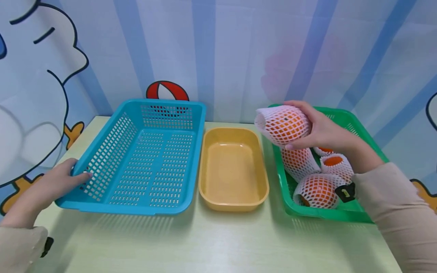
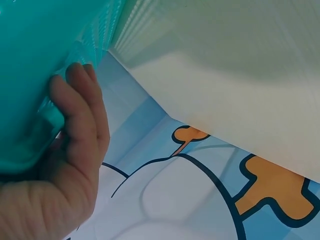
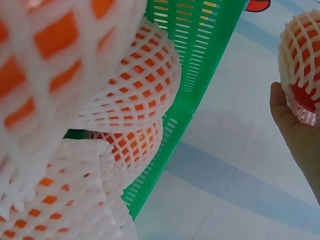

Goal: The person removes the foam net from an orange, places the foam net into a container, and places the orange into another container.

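Note:
My left hand [image 1: 56, 184] grips the left rim of a blue plastic basket [image 1: 141, 208], its thumb over the inner side. In the left wrist view, the fingers [image 2: 85, 120] curl against the basket's outer side. My right hand [image 1: 321, 131] holds an orange fruit in a white foam net [image 1: 288, 125] above the left back part of a green basket [image 1: 285, 185]. Several more net-wrapped orange fruits [image 1: 319, 191] lie in the green basket. The held fruit [image 3: 306, 55] also appears at the right edge of the right wrist view.
Between the two baskets a shallow yellow tray [image 1: 233, 206] sits on the pale table [image 1: 218, 242]. A striped blue and white curtain [image 1: 235, 57] with cartoon figures hangs right behind them.

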`<state>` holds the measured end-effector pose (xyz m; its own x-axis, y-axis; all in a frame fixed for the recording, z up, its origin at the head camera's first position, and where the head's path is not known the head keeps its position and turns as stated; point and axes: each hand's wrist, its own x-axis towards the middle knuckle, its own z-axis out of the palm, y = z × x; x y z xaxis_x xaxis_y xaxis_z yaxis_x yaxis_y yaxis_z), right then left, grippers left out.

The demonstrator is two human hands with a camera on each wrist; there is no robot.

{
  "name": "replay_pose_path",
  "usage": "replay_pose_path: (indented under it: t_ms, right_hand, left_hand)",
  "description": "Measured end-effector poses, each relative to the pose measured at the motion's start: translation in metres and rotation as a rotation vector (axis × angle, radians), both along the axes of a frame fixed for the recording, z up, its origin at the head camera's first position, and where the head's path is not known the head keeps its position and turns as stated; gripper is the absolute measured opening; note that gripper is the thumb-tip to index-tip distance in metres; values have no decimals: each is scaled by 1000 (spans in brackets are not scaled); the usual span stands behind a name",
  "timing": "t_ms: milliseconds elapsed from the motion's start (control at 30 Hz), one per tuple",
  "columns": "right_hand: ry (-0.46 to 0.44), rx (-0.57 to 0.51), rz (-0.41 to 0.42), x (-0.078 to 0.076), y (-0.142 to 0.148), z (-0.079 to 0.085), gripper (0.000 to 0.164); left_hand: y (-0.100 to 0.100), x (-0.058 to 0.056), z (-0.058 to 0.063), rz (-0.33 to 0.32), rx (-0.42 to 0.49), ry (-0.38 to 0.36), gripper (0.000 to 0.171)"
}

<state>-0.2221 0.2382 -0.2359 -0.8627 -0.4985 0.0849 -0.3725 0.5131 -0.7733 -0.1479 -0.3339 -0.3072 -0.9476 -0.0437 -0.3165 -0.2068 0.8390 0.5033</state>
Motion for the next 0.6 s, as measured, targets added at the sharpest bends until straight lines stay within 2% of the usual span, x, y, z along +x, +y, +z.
replay_pose_path:
  t_ms: [200,333,433,533,600]
  right_hand:
    - [-4,13,5,-3,-4,-1,92]
    - [-7,16,-2,-4,-5,-2,92]
    - [-10,10,2,-4,-5,-2,92]
    - [-13,5,8,-4,-5,-2,92]
    - [-19,-1,10,-4,-6,-1,91]
  left_hand:
    - [-2,-3,-1,13,1,32,66]
    - [0,-5,1,0,-30,120,70]
    - [4,-7,5,13,-62,182,69]
    - [8,-9,10,20,-100,211,65]
    - [10,-10,13,-2,-126,221,63]
